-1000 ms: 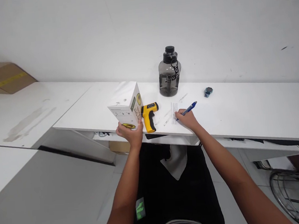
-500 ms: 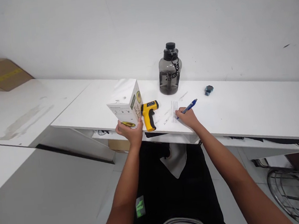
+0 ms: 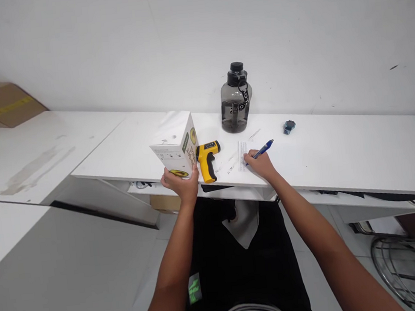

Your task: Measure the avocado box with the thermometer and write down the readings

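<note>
Both my arms are stretched out straight ahead over my lap to the front edge of the white bench [image 3: 339, 152]. My left hand [image 3: 180, 181] is wrapped round the bottom near corner of the box [image 3: 175, 145], thumb on the right face, fingers on the left, so it's grasping the box and holding it upright, tipped a bit, right at the bench edge. My right hand [image 3: 263, 164] is resting on the bench with the fingers pinched round a blue pen [image 3: 262, 149], tip down on a paper slip [image 3: 241, 152] and the back end pointing up and to the right.

The box is white, tall-ish, with small print on the near face, a yellow-green round mark low down and another on the right side. Just beside it on the right lies a yellow and black thermometer gun [image 3: 207, 159], handle toward me. The slip is narrow and white with lines of print, too small to read. Behind all that stands a smoky grey bottle [image 3: 235, 101] with a black cap, and well off to the right sits a small blue thing [image 3: 289, 127].
</note>
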A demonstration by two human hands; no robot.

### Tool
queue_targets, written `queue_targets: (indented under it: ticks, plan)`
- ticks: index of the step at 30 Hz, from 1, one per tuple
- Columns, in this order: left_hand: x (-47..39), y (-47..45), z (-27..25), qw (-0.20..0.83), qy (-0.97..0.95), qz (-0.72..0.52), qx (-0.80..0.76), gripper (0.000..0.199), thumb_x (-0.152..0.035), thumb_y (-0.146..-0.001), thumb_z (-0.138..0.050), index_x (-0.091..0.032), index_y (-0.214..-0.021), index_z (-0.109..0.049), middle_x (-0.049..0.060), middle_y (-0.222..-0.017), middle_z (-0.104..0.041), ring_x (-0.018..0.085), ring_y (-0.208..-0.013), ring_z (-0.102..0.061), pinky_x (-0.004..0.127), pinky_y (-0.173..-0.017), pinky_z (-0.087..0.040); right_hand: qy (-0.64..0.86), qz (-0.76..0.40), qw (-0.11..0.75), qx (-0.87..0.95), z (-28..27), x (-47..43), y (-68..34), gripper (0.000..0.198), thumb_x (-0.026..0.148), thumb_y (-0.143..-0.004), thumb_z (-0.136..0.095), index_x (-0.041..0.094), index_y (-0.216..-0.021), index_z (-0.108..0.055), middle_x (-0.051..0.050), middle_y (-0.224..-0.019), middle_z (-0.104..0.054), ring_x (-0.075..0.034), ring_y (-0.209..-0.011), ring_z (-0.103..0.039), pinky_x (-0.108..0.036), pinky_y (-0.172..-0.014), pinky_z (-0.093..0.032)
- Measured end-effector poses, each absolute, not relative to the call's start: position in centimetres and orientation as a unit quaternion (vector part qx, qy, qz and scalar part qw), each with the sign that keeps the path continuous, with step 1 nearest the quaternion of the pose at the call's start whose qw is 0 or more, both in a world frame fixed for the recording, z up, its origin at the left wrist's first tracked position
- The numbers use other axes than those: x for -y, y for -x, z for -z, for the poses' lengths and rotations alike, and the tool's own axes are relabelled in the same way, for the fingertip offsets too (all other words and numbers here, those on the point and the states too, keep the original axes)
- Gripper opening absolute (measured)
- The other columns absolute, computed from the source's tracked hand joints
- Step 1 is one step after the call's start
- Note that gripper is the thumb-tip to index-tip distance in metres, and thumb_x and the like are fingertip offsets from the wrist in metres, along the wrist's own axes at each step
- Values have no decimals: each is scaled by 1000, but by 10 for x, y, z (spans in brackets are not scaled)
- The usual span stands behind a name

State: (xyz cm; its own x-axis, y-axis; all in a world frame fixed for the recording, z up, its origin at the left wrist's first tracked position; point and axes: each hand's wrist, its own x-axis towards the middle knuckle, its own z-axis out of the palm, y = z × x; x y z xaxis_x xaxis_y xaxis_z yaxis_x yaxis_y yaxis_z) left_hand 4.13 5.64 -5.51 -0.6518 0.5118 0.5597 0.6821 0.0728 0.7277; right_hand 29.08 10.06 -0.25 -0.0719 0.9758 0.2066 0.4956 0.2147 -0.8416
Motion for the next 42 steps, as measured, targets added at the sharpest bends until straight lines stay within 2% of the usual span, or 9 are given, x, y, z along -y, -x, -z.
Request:
queue_targets:
  ticks: [9, 18, 27, 31, 42]
  plan:
    - [-56, -40, 56, 76, 412, 531, 737, 85, -44, -67, -68, -11, -132, -25, 18, -126, -43, 29, -121, -39, 49, -108, -18, 548, -300, 409, 665, 3, -101, -291, 37, 32, -78, -51, 22, -50, -29, 7, -50, -27, -10, -51, -29, -26, -53, -26]
    - [-57, -40, 57, 77, 415, 534, 732, 85, -46, -69, -66, -10, -133, -24, 19, -126, -43, 28, -120, -39, 48, -107, -20, 552, -289, 407, 667, 4, -102, -291, 38, 30, -78, -50, 22, -51, -24, 7, -50, -23, -10, -51, -27, -26, -52, -24]
    - [-57, -40, 58, 88, 415, 523, 739, 84, -48, -70, -66, -12, -132, -24, 18, -124, -43, 28, -118, -42, 48, -106, -22, 548, -323, 411, 654, 1, -101, -292, 35, 30, -75, -52, 23, -50, -28, 7, -49, -27, -10, -51, -29, -25, -53, -26]
    - [-58, -39, 61, 93, 416, 530, 733, 84, -48, -69, -66, -11, -133, -23, 18, -125, -44, 28, -119, -41, 49, -106, -22, 545, -317, 439, 640, 1, -103, -293, 34, 31, -76, -51, 22, -50, -31, 7, -49, -30, -11, -51, -32, -25, -53, -28]
    - [-58, -39, 60, 95, 416, 526, 736, 84, -47, -68, -67, -11, -131, -25, 19, -124, -45, 30, -119, -41, 50, -106, -23, 537, -312, 435, 651, 2, -102, -293, 36, 33, -79, -51, 22, -50, -32, 6, -50, -36, -12, -53, -36, -26, -56, -30]
